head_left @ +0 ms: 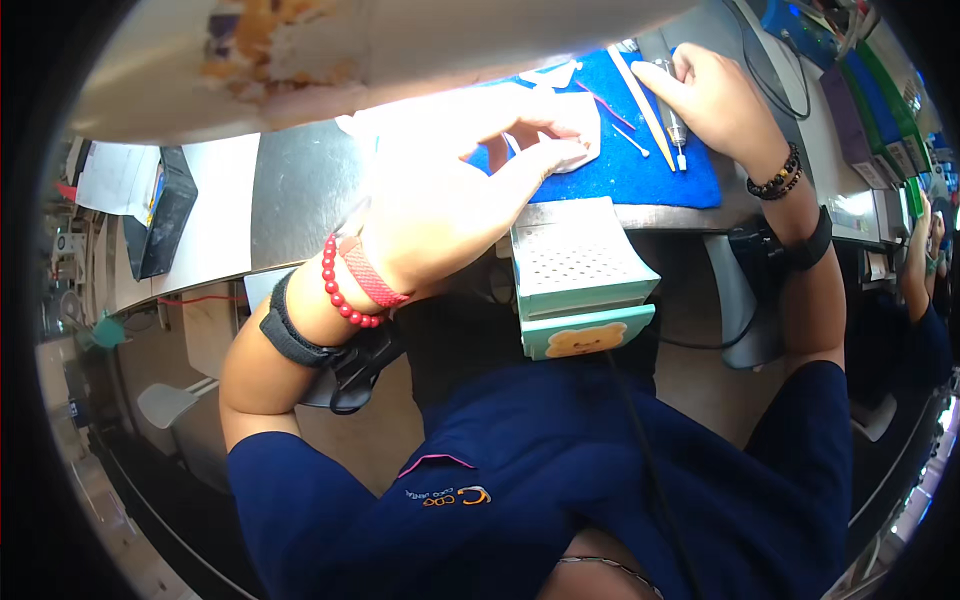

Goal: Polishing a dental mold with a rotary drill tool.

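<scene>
One pale piece (584, 122) is pinched in the left hand (450, 205) over a blue mat (697, 187); the right hand (712, 100) grips a handpiece (677, 134) apart from it. Work seems underway, unfinished.

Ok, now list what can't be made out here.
In the head view:
Left hand: its back is washed out by glare.
Pale piece in its grip: partly covered by the thumb.
Blue mat, far side: hidden by the white fixture.
Another person: cut off by the right rim.
</scene>
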Available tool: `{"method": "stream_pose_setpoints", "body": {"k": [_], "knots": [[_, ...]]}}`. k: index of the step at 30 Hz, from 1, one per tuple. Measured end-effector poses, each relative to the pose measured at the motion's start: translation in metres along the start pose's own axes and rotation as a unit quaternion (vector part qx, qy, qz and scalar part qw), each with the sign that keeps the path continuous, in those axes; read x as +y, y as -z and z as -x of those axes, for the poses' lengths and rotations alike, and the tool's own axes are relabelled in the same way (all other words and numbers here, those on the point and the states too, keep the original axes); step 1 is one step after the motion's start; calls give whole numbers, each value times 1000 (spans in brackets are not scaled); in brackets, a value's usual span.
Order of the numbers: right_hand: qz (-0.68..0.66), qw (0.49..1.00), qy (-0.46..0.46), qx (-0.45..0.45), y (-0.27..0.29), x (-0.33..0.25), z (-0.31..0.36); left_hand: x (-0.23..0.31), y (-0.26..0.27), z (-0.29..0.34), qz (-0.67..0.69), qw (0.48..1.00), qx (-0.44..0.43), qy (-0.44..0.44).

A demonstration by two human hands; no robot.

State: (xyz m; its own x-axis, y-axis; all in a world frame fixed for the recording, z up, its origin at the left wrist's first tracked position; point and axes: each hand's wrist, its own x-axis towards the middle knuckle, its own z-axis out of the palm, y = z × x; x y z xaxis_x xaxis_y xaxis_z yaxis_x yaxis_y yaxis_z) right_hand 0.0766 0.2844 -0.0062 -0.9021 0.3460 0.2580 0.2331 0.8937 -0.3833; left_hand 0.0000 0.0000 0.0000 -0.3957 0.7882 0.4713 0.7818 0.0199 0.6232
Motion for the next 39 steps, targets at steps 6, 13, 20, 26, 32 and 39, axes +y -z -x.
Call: {"method": "stream_pose_setpoints", "body": {"k": [6,13,20,26,32,39], "knots": [[-38,997,-36,-58,0,4,-2,12,0,0,180,980,-5,82],[-333,943,-5,-16,-4,20,-15,7,-2,-2,240,968,13,70],[-651,743,123,92,20,-24,18,2,5,3,173,984,14,36],[-660,723,191,-76,23,-57,47,-2,6,13,211,977,28,26],[-557,801,178,-126,22,-69,72,3,2,11,255,965,58,9],[-509,821,229,-122,21,-66,82,3,3,11,223,973,61,-3]]}}
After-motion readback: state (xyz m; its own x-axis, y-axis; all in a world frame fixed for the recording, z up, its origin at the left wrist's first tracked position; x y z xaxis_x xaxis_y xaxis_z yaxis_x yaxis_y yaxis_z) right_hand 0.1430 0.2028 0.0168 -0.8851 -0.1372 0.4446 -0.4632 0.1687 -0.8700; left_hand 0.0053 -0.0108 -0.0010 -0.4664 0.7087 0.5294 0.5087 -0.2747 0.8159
